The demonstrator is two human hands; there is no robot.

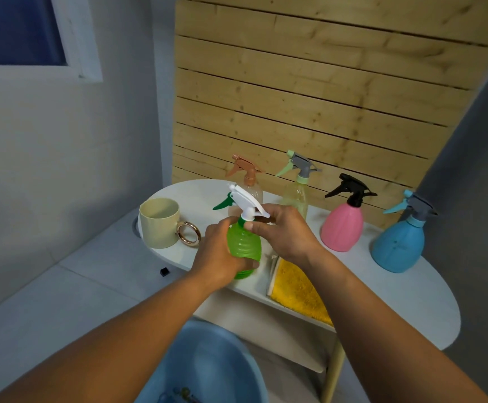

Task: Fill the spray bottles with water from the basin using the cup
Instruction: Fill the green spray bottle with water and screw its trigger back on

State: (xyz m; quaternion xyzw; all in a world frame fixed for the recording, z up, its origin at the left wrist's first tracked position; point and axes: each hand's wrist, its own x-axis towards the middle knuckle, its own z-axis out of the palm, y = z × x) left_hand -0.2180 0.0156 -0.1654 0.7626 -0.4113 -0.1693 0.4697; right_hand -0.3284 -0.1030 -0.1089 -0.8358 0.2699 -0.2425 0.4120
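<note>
Green bottle in both hands, above the near edge of the surface.

Blue basin [208,365] nearest, on the floor below. My left hand [218,257] wraps the green spray bottle [244,245]: a full grip on the body. Right hand [286,231] pinches its white sprayer neck [248,212]. Yellow cloth [295,289] just right. Cup [159,221] left; four more spray bottles [343,225] stand behind.

table [405,292]: white, oval
on it: cream cup [159,222] at 9 o'clock; pink bottle [342,226], blue bottle [398,245] at 3 o'clock; yellow cloth [296,290] near the middle
</note>
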